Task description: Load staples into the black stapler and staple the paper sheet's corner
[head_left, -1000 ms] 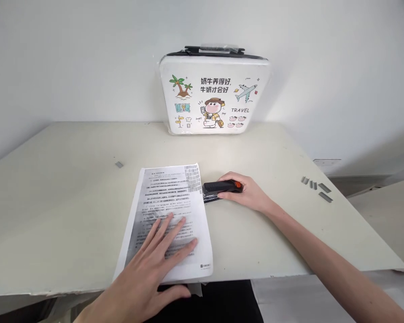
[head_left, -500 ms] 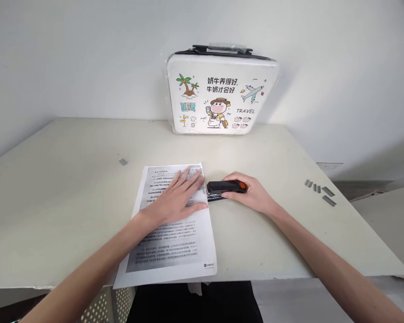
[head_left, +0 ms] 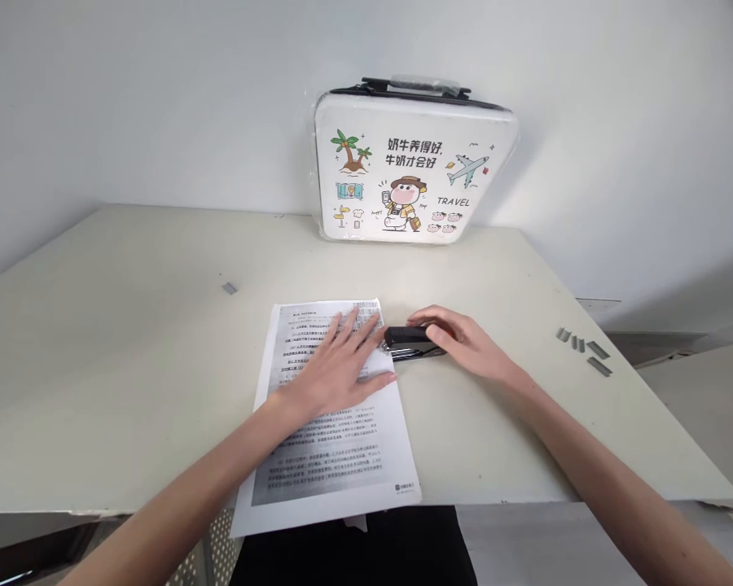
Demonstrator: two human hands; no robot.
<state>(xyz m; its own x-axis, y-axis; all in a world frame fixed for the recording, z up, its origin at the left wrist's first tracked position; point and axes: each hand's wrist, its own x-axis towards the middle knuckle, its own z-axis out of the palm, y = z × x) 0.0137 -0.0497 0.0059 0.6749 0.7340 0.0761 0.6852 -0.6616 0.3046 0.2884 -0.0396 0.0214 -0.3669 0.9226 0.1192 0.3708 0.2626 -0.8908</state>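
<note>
Printed paper (head_left: 335, 476) lies on the table, its lower edge reaching past the table's front edge. My left hand (head_left: 335, 366) rests flat on its upper part, fingers spread, thumb pointing to the right edge. At that right edge sits a black stapler (head_left: 406, 335) with a shiny metal base, its front end meeting the paper beside my left fingertips. My right hand (head_left: 470, 346) holds the stapler's rear end, thumb over the top and fingers curled behind. Whether a staple is in the paper cannot be seen.
A white cartoon-printed case (head_left: 419, 163) with a black handle stands against the wall at the back of the table (head_left: 128, 366). Several grey staple strips (head_left: 599, 366) lie near the right edge. Another staple strip (head_left: 230, 288) lies left of the paper.
The paper and my left hand have shifted slightly right, towards the stapler. My right thumb has moved from the stapler's side onto its top. The view has turned slightly.
</note>
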